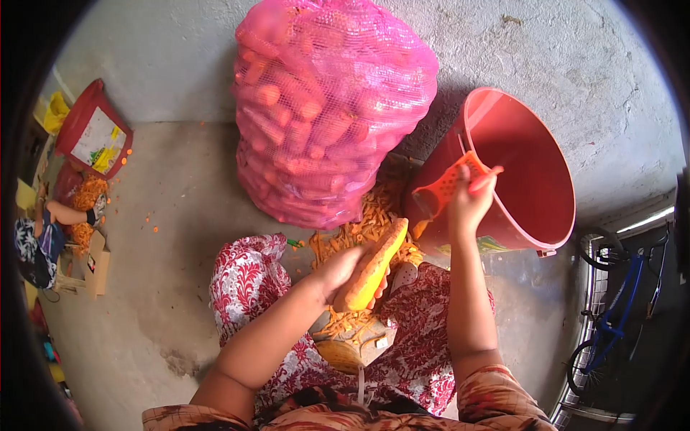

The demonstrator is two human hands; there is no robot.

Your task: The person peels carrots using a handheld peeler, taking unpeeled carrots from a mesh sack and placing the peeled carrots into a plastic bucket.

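Observation:
My left hand (pixel 342 273) is closed around a big carrot (pixel 375 269), held tilted above my lap. Part of the carrot's surface is bright yellow-orange and smooth, while another part is duller and rougher. An orange plastic peeler (pixel 444 185) with holes through its flat face is gripped in my right hand (pixel 471 200). That hand is raised beside the red bucket's rim, apart from the carrot. Motion blurs the peeler's lower end. Below my hands, a heap of orange peelings (pixel 352 233) covers the floor, and more strips lie near my lap.
A pink mesh sack (pixel 323 122) full of carrots stands against the wall. The large red bucket (pixel 478 144) leans at right. Far left, another person (pixel 43 237) sits near a second red bucket (pixel 104 136) and an orange pile (pixel 88 197). A blue bicycle (pixel 611 323) is at right.

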